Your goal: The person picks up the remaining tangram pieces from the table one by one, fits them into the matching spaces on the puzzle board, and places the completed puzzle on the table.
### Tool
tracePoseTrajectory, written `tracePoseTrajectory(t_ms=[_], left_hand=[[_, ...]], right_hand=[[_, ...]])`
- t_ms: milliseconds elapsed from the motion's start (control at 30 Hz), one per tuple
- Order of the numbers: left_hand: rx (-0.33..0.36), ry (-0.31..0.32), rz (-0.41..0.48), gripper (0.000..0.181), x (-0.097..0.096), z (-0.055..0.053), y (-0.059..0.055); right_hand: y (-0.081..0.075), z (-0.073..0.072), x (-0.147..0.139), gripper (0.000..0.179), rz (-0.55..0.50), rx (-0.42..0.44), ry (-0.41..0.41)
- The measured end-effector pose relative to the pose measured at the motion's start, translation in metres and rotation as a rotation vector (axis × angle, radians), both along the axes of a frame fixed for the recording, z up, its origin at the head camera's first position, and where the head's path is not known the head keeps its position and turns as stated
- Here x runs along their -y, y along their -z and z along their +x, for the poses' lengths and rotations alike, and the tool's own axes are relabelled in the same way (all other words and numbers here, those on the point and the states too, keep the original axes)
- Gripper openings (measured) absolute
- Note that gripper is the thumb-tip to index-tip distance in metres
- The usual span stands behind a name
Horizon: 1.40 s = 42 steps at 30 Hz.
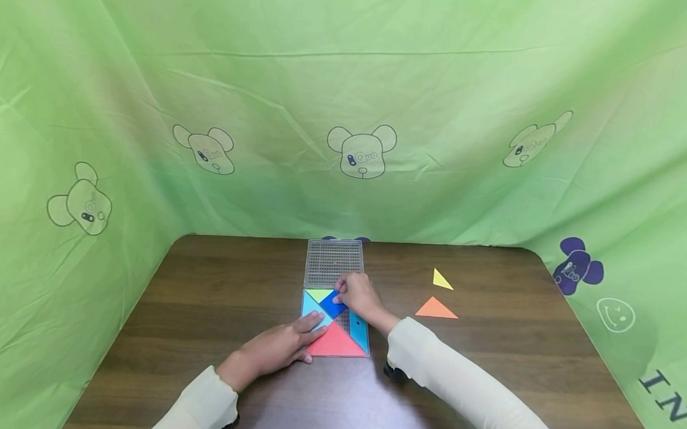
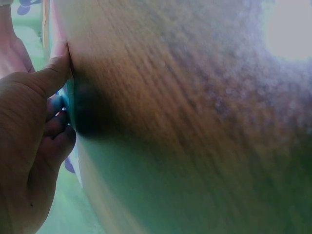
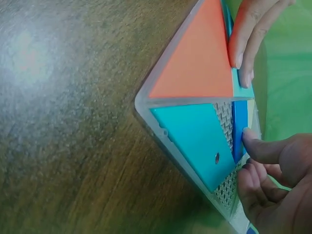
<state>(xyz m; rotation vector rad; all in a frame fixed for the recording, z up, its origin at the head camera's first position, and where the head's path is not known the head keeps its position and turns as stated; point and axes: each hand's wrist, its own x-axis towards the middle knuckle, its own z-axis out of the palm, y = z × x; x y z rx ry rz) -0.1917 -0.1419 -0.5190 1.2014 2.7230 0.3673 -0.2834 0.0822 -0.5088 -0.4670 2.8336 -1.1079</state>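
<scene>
My right hand [image 1: 360,296] pinches the blue square tangram piece [image 1: 332,307] at its edge, thumb on it and other fingers curled, over the clear tray [image 3: 146,100]. The blue piece lies between a yellow-green triangle [image 1: 319,294] and a light blue triangle [image 1: 310,305]. With fingers stretched out, my left hand [image 1: 279,346] rests on the light blue triangle and the edge of the red triangle [image 1: 336,342], its thumb at the tray's near left side. A teal parallelogram [image 3: 195,139] with a small hole lies along the tray's right side. Textured tray floor shows beside it.
The tray's textured lid [image 1: 334,263] lies flat behind it. To the right, a yellow triangle [image 1: 441,280] and an orange triangle [image 1: 437,308] lie loose on the wooden table [image 1: 222,280]. Green cloth [image 1: 265,193] printed with bear heads hangs around the table.
</scene>
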Motion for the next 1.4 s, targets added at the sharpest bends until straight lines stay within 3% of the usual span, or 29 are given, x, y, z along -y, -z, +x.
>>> tracePoseTrajectory(t_ms=[200, 333, 600, 800, 967, 1167, 1400], left_hand=[[0.015, -0.007, 0.000, 0.064, -0.001, -0.001, -0.001], [0.023, -0.020, -0.011, 0.065, -0.001, 0.000, -0.002], [0.042, -0.031, -0.005, 0.066, 0.000, 0.003, -0.004], [0.054, -0.033, -0.015, 0.065, 0.000, 0.003, -0.005], [0.064, -0.043, -0.019, 0.065, -0.001, 0.004, -0.005], [0.064, -0.039, -0.013, 0.065, -0.002, 0.004, -0.005], [0.073, -0.039, -0.007, 0.065, -0.002, 0.003, -0.003]], right_hand=[[-0.002, -0.004, -0.006, 0.009, -0.031, -0.072, 0.004], [-0.010, -0.009, -0.026, 0.008, -0.023, -0.086, 0.043], [-0.021, -0.032, -0.109, 0.016, 0.196, -0.133, 0.155], [-0.025, -0.048, -0.170, 0.020, 0.296, -0.068, 0.274], [-0.027, -0.053, -0.201, 0.025, 0.348, 0.003, 0.309], [-0.026, -0.049, -0.210, 0.055, 0.388, 0.160, 0.291], [-0.019, -0.047, -0.203, 0.060, 0.401, 0.163, 0.306]])
